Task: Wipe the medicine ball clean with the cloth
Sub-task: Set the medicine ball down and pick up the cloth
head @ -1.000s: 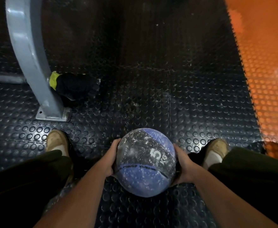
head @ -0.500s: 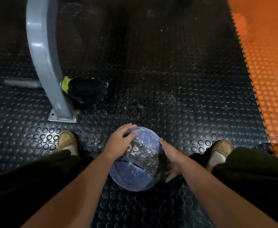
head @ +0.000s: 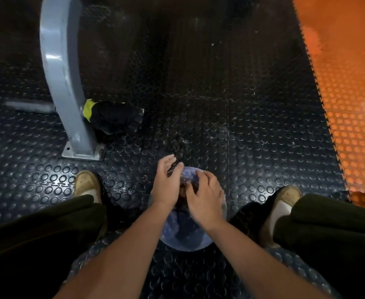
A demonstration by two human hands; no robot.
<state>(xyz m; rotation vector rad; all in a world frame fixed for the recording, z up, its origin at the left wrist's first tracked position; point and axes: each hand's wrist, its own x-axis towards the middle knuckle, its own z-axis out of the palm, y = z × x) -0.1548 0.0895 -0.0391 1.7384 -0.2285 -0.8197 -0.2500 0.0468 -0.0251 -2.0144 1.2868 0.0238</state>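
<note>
Medicine ball (head: 186, 238) on floor (head: 199, 100), round, without long axis, marking hidden; left hand (head: 168, 185) flat and released, right hand (head: 206, 198) spread on top, ungrasping; cloth (head: 112, 117) well apart.

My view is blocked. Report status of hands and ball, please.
Left hand open on medicine ball; right hand atop it, grip unclear. By grey post: black-yellow bundle, maybe the cloth, untouched.

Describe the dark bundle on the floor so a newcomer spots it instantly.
Find the curved grey post bolted to the black studded floor, upper left. The dark bundle lies just right of that post, away from the medicine ball. Its bright yellow end is the only yellow here.
</note>
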